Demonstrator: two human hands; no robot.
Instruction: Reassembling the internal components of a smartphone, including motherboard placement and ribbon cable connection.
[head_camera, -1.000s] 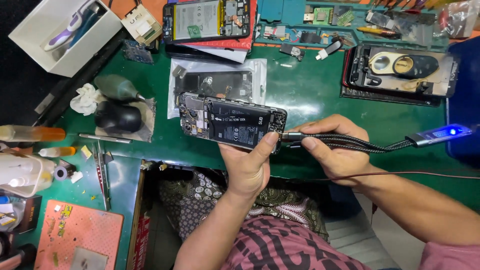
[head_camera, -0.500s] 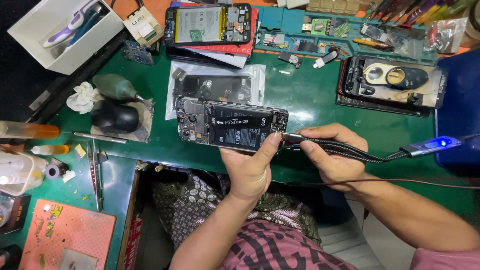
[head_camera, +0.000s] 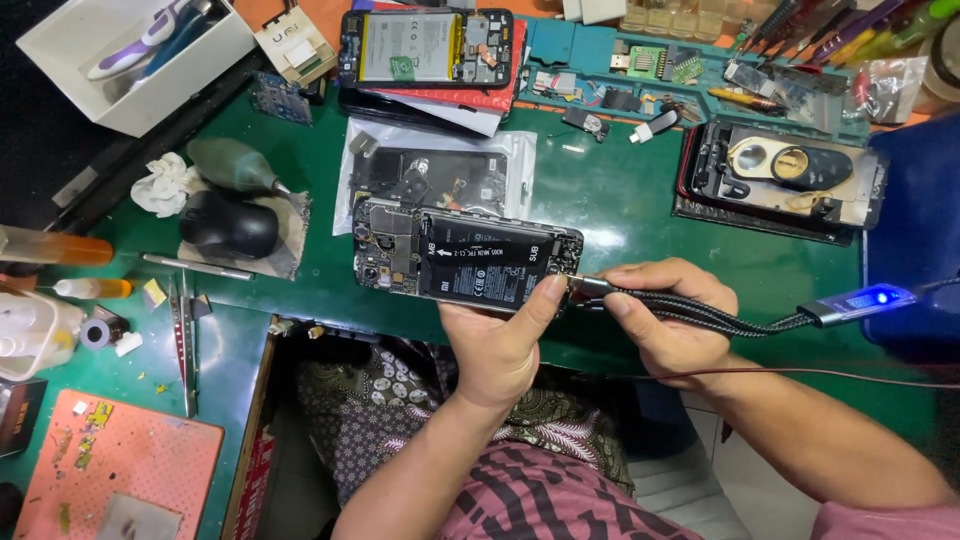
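My left hand (head_camera: 500, 340) holds an opened phone (head_camera: 465, 258) from below, back cover off, its black battery and circuit board showing. My right hand (head_camera: 670, 320) pinches the plug of a braided black cable (head_camera: 730, 320) at the phone's right end. The cable runs right to a small inline device with a blue light (head_camera: 860, 302). Whether the plug is fully seated is hidden by my fingers.
On the green bench (head_camera: 620, 210): a bagged phone part (head_camera: 435, 175), another opened phone (head_camera: 425, 45) on a stack, a phone back frame (head_camera: 780, 175), a black mouse (head_camera: 228, 225), tweezers (head_camera: 185, 340), bottles (head_camera: 55, 245), a white box (head_camera: 135, 50) and a parts tray (head_camera: 660, 65).
The phone and both hands have stayed together with the same grip; the view shifted slightly, and the plug sits close against the phone's end.
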